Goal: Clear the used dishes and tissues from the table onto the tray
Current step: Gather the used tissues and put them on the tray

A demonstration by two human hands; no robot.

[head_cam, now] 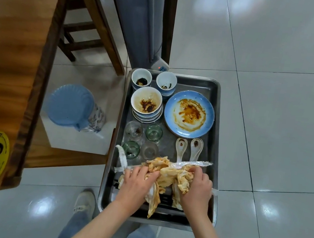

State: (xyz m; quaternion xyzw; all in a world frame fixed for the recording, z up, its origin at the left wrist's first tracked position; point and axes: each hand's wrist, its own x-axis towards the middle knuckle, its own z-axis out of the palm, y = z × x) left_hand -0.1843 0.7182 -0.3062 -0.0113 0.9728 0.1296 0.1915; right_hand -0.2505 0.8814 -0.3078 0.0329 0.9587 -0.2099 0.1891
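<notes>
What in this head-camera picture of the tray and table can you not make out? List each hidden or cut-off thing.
- Dark items at the tray's near end: covered by the stained tissues and both hands.
- Fingers of the left hand and right hand: tips buried in the tissues.
- Table top: cut off by the left edge.
- Lower bowls in the stack: hidden under the top bowl.

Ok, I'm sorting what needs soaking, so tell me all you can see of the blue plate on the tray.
The blue plate is round, glossy, ceramic-looking, with a paler centre smeared in orange-brown sauce. It lies flat and upright in the metal tray, toward the far right. A stack of bowls sits right beside it on the left; two white spoons lie just nearer the person. Neither hand touches it.
</notes>
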